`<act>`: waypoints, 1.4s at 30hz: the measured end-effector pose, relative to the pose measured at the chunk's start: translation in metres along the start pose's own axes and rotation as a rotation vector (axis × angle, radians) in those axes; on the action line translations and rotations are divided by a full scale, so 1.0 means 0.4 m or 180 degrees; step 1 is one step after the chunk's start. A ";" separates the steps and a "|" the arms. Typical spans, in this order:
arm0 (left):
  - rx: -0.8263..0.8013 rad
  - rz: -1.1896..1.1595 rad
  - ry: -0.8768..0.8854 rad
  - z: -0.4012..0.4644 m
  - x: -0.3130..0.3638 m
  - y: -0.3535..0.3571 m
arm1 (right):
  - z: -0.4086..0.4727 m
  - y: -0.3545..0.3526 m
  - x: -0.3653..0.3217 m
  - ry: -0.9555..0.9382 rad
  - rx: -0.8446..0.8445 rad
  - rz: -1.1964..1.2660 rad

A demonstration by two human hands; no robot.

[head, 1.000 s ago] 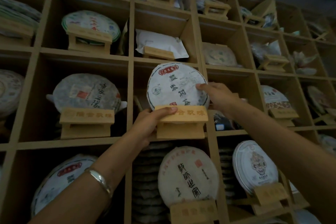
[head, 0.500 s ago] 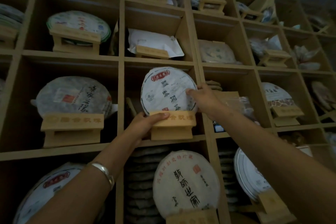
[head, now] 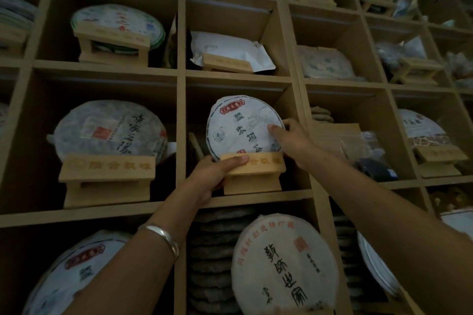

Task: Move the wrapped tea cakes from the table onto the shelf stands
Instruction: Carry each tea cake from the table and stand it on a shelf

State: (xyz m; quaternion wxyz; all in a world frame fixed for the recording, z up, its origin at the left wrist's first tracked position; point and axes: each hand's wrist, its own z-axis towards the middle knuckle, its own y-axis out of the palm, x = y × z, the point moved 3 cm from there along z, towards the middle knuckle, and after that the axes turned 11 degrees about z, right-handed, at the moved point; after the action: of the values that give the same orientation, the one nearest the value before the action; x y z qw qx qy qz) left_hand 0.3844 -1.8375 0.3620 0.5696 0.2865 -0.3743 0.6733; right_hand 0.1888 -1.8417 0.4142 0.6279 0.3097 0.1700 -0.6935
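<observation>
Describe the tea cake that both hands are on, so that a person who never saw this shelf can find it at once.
Look at the wooden grid shelf and find the middle compartment of the middle row. There a round, white-wrapped tea cake stands upright on a wooden stand; the left hand grips the stand and the right hand pinches the cake's edge. Unlike its neighbours, it has a red badge at the top.

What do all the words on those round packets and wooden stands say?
"章家三隊", probably: black brush writing on the grey tea cake, left compartment.
"酸枣树", then a half-hidden character: on the white tea cake that the right hand pinches, seated on the stand that the left hand grips.
Unreadable: the carved characters on the stand, too dim; the bottom tea cake, calligraphy too stylised.
</observation>
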 end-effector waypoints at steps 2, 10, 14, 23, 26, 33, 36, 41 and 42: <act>0.0119 -0.0022 0.0021 0.009 -0.005 0.000 | 0.003 0.011 0.016 0.0033 0.0006 0.0072; 0.0381 0.0018 0.0314 0.019 -0.009 0.001 | 0.018 0.036 0.055 -0.0011 0.0169 0.0336; 0.0467 0.0172 0.0550 0.022 -0.011 0.002 | 0.021 0.034 0.064 -0.0083 0.0217 0.0233; 0.0520 0.0347 0.0618 0.024 -0.011 0.000 | -0.002 0.021 0.076 -0.0376 0.0126 -0.0439; 0.0542 0.0327 0.0570 0.024 -0.012 0.002 | -0.004 0.014 0.081 -0.0374 0.0081 -0.0603; 0.0903 0.0729 0.0556 0.024 -0.011 0.003 | -0.009 0.022 0.096 -0.0216 0.0059 -0.0581; 0.1040 0.0843 0.0523 0.029 -0.016 -0.001 | -0.008 0.021 0.098 -0.0161 0.0079 -0.0606; 0.1457 0.0667 0.0501 0.017 -0.014 -0.011 | -0.012 0.016 0.081 -0.0179 0.0098 -0.0626; 0.1543 0.0705 0.0572 0.013 -0.013 -0.012 | -0.013 0.016 0.075 -0.0220 0.0103 -0.0663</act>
State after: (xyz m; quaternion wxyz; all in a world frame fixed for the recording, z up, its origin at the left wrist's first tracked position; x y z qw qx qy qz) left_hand 0.3899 -1.8444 0.3617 0.4383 0.3109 -0.1794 0.8240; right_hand 0.1957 -1.8623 0.3921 0.5528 0.2764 0.1684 -0.7679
